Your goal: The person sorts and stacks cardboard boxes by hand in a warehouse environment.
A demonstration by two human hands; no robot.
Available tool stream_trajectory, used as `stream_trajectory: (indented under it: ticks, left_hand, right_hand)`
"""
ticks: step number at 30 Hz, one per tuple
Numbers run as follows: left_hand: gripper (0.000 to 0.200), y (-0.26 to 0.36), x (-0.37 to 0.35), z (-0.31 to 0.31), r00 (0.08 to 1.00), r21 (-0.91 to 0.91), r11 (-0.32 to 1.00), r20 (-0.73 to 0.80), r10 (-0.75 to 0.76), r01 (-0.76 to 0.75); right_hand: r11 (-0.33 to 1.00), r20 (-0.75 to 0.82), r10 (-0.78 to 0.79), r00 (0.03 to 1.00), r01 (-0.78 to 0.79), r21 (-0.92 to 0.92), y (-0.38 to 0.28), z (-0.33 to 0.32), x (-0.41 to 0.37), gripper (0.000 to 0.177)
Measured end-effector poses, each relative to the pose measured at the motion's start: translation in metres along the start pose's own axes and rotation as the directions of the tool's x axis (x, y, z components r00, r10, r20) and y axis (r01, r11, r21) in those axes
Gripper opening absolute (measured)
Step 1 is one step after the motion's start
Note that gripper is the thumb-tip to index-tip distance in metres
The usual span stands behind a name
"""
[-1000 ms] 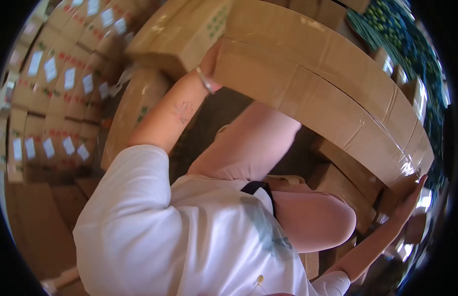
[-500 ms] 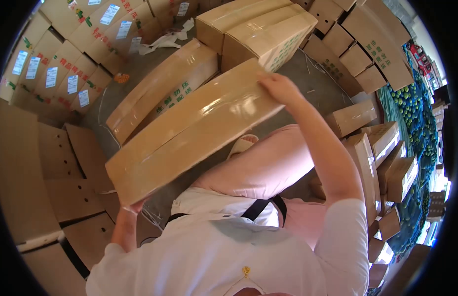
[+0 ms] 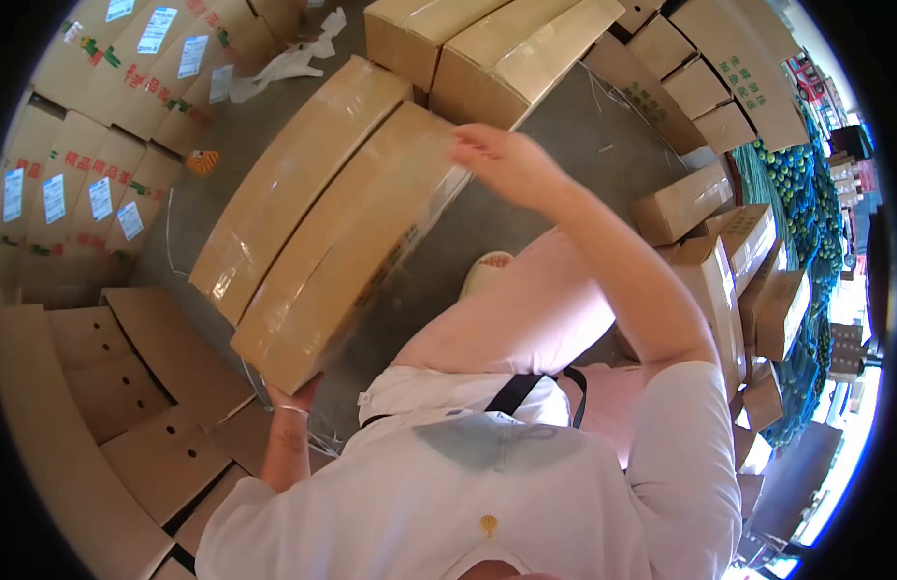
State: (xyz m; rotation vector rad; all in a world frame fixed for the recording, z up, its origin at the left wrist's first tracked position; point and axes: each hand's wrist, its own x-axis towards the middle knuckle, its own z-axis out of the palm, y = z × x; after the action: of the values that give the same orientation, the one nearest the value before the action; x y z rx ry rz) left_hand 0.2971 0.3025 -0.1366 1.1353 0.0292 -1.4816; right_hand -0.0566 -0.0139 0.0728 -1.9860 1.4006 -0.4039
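Note:
A long taped cardboard box [image 3: 357, 232] stands on the grey floor, side by side with a similar long box [image 3: 294, 184] on its left. My left hand [image 3: 294, 391] is at the near lower end of the first box, its fingers partly hidden against the cardboard. Over the far right corner of that box is my right hand [image 3: 497, 159], fingers apart and holding nothing. Two more taped boxes [image 3: 516, 58] lie just beyond.
Labelled boxes [image 3: 81, 174] are stacked at the left, with open boxes [image 3: 130, 387] below them. Smaller boxes [image 3: 700, 203] and green netting [image 3: 801, 193] line the right side. White scrap [image 3: 294, 63] and loose straps [image 3: 603, 87] lie on the floor [image 3: 564, 135].
The long box has moved down against its neighbour, its side tilting more upright. My right hand has let go of its far end and opened. The view has shifted slightly.

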Motion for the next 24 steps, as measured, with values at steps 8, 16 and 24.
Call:
stream_trajectory:
  ticks: [8, 16, 24]
  left_hand:
    - [0.065, -0.001, 0.021, 0.022, 0.987, -0.124, 0.987, -0.116, -0.114, 0.099]
    - [0.056, 0.067, 0.008, 0.011, 0.715, 0.661, 0.336, -0.458, -0.528, 0.671]
    - [0.035, 0.148, 0.094, 0.287, 0.933, 0.874, 0.416, 0.332, -0.138, -0.249]
  right_hand:
    - [0.930, -0.142, 0.175, 0.974, -0.116, 0.348, 0.089, -0.085, -0.076, 0.037]
    - [0.896, -0.428, 0.329, 0.842, -0.134, 0.424, 0.143, -0.121, -0.170, 0.036]
    - [0.860, -0.613, 0.482, 0.627, -0.205, 0.466, 0.190, -0.127, -0.282, 0.035]
